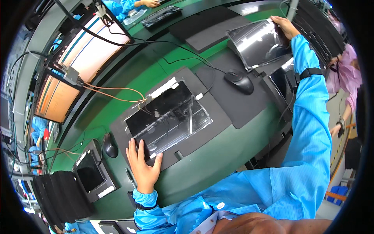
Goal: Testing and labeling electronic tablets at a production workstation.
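My left hand lies with spread fingers at the near left corner of a dark display panel covered in shiny clear film. That panel rests in a black foam fixture, with a cable and white tape strips along its far edge. At the far right, my right hand is closed on the upper right corner of another glossy display panel. This one is tilted and reflects the ceiling lights. Part of my right fingers is hidden behind it.
A black mouse sits on a dark mat; a second mouse and a smaller panel are left. A pen lies near my left wrist. Cables cross toward lit monitors. A person in pink is at right.
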Tool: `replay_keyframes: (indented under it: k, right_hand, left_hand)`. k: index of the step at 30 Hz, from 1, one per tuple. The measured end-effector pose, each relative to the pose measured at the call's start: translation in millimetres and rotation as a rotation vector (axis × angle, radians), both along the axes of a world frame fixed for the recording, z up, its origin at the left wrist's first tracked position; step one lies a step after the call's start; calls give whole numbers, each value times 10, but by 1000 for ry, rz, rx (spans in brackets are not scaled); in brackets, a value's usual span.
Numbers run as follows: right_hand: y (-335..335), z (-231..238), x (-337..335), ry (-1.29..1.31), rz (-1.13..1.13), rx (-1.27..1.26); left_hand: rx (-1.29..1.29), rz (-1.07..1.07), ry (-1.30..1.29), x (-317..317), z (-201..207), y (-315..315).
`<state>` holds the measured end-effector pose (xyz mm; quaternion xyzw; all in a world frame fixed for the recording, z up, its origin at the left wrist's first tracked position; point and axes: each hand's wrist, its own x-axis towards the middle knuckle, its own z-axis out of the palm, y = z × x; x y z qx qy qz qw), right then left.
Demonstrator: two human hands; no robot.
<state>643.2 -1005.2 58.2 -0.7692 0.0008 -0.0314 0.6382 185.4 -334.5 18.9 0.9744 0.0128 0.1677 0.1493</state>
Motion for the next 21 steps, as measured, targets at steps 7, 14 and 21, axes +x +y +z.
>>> replay_keyframes:
  k: [7, 14, 21]
  right_hand:
    - [-239, -14, -75, 154, 34, 64]
    - [509, -164, 488, -109, -154, -1414]
    - [1502, -509, 711, 137, -177, -1193]
  left_hand:
    - [-15, -10, 43, 55, 17, -52]
    - [9, 28, 63, -4, 47, 16]
    - [-25, -23, 80, 120, 42, -70]
